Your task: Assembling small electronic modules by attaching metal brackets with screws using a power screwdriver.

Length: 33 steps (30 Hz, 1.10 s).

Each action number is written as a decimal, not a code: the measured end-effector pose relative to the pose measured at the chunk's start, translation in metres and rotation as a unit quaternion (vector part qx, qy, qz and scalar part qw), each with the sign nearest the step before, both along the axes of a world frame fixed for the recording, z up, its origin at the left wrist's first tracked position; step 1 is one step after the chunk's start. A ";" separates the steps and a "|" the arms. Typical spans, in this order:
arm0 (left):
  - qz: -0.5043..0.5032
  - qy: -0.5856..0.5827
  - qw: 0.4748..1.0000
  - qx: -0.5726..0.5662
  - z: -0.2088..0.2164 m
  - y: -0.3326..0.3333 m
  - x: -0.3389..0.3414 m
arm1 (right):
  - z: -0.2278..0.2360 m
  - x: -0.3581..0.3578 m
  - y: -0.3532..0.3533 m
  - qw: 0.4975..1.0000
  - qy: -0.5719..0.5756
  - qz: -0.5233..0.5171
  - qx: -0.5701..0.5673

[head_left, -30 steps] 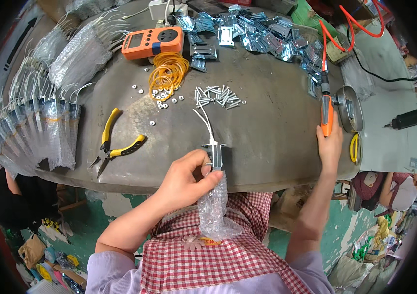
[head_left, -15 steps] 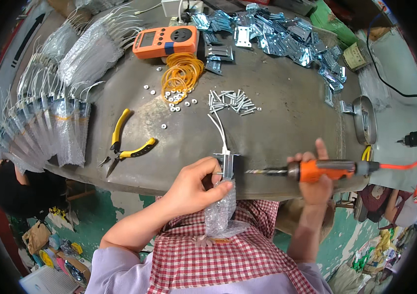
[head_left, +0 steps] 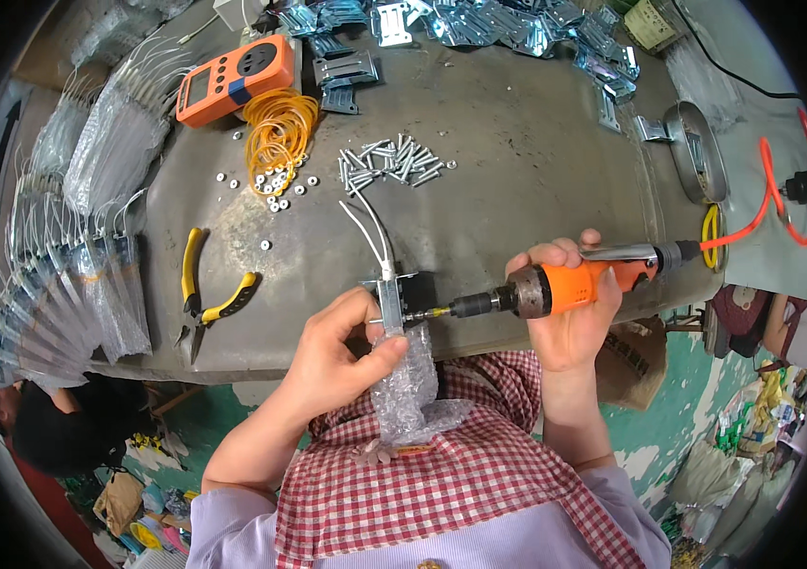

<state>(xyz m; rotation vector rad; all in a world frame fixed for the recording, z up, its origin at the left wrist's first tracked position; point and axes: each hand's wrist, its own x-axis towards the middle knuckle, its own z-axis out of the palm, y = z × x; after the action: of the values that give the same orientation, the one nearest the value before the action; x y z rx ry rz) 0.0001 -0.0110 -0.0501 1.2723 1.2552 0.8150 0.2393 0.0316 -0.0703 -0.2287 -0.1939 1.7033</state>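
Observation:
At the table's front edge my left hand [head_left: 332, 356] pinches a slim metal-cased part [head_left: 390, 305] between thumb and fingers. Two white wires [head_left: 377, 228] rise from its top, and clear bubble wrap [head_left: 405, 389] covers its lower end. My right hand [head_left: 574, 330] is wrapped round an orange power screwdriver [head_left: 569, 287] with a red coiled hose. Its bit points left, level, and its tip meets the right side of the metal part, where a small screw seems to sit. Just left of my left hand lie yellow-handled pliers [head_left: 202, 308], jaws toward me.
Loose screws [head_left: 394, 161], white nuts [head_left: 276, 180] and yellow rubber bands [head_left: 280, 128] lie beyond my hands. An orange meter [head_left: 235, 81] stands behind them. Metal brackets [head_left: 498, 24] heap at the back; wrapped parts [head_left: 91, 284] fan out left. A metal dish [head_left: 696, 156] sits right.
My right hand has brought the screwdriver left, from a gap beside the metal part to contact with its side. My left hand keeps its pinch. The whole view has shifted.

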 end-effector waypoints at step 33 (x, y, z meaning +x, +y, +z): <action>-0.098 0.464 0.773 0.422 0.009 0.010 -0.054 | -0.004 -0.015 -0.012 1.000 -0.021 -0.018 0.007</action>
<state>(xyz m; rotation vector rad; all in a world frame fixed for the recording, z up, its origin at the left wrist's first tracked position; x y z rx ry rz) -0.0541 -0.0012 -0.0409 2.7290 1.4875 0.5902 0.2240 0.0195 -0.0746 -0.2556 -0.2310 1.6624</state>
